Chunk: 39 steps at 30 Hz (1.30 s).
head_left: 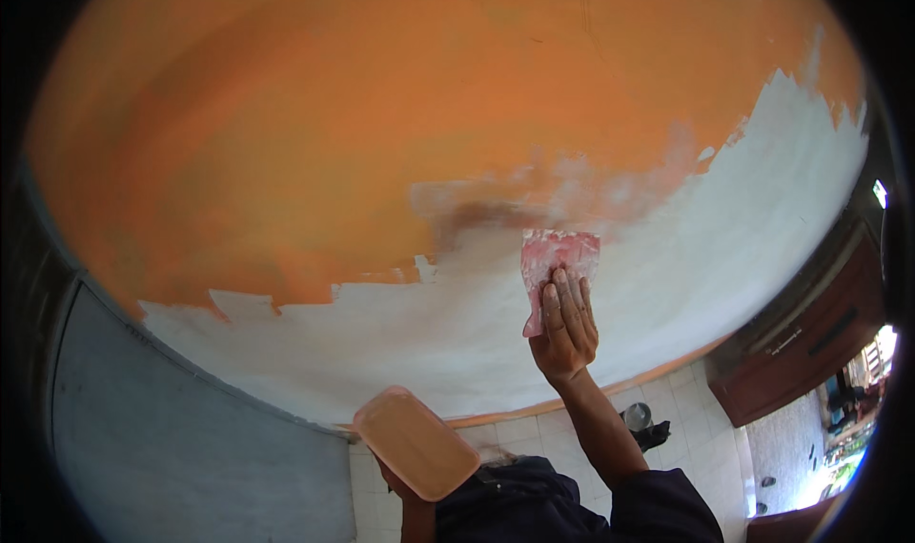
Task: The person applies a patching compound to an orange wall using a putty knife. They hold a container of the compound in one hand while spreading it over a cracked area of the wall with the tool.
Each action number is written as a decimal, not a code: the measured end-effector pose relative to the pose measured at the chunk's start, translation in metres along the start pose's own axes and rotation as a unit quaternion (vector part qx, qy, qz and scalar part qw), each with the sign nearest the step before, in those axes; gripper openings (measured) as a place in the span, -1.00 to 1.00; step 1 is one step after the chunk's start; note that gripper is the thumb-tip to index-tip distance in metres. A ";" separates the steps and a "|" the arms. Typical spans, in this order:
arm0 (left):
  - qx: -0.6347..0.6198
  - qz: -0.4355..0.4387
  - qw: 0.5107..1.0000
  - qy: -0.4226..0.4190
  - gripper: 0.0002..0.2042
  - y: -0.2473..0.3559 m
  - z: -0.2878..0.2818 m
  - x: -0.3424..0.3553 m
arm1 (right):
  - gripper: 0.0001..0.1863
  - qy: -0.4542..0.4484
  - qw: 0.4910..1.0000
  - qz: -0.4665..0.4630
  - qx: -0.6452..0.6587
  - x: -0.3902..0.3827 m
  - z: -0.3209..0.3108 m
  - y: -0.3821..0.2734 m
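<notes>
Wall (334, 133): orange, filling the view from 9 through 12 to 2 o'clock; a white skim coat (724, 248) covers its lower band from 7 to 3 o'clock, with a ragged upper edge and a brownish patch just left of centre.

Grey wall (191, 448): at 8 o'clock, meeting the orange one at a corner.

Tiled floor (686, 429): pale, at 5 o'clock, with a dark wooden door (801, 352) at 4 o'clock.

Tray (416, 443): flat, peach-coloured, rounded corners, at 6 o'clock, carried from beneath by the left hand (393, 481); the fingers are mostly hidden, so the grip cannot be told.

Right hand (564, 329): just right of centre, fingers spread flat and pressing on the scraper (558, 262).

Scraper: a thin pink-smeared blade lying flat against the white coat at its upper edge. It is judged light, springy and slick with wet filler; best held low on the blade, fingers fanned behind it, so pressure spreads evenly.
</notes>
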<state>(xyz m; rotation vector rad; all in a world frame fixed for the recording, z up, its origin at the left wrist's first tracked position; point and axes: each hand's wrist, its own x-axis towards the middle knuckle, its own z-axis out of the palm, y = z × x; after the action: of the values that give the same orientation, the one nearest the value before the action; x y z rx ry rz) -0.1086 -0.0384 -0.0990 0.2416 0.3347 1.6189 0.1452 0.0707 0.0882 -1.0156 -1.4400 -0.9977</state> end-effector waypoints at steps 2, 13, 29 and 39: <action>0.004 0.015 1.000 0.005 -0.34 0.002 -0.001 -0.005 | -0.69 -0.001 1.000 0.005 0.021 0.004 0.004 -0.005; 0.035 0.034 0.998 0.036 -0.33 0.008 -0.024 -0.007 | -0.61 -0.180 0.980 -0.019 0.079 -0.119 0.088 -0.047; -0.053 -0.013 0.998 0.010 -0.33 0.009 -0.017 -0.013 | -0.64 -0.072 0.992 0.042 0.095 -0.055 -0.025 -0.029; -0.009 -0.009 1.000 0.001 -0.33 0.000 -0.021 -0.002 | -0.54 -0.143 0.985 0.035 0.086 -0.132 0.057 -0.020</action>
<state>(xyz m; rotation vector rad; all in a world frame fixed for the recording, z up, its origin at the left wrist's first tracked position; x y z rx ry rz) -0.1155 -0.0419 -0.1183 0.2236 0.3221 1.6038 0.1196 0.1099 -0.0496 -1.1060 -1.6810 -0.6810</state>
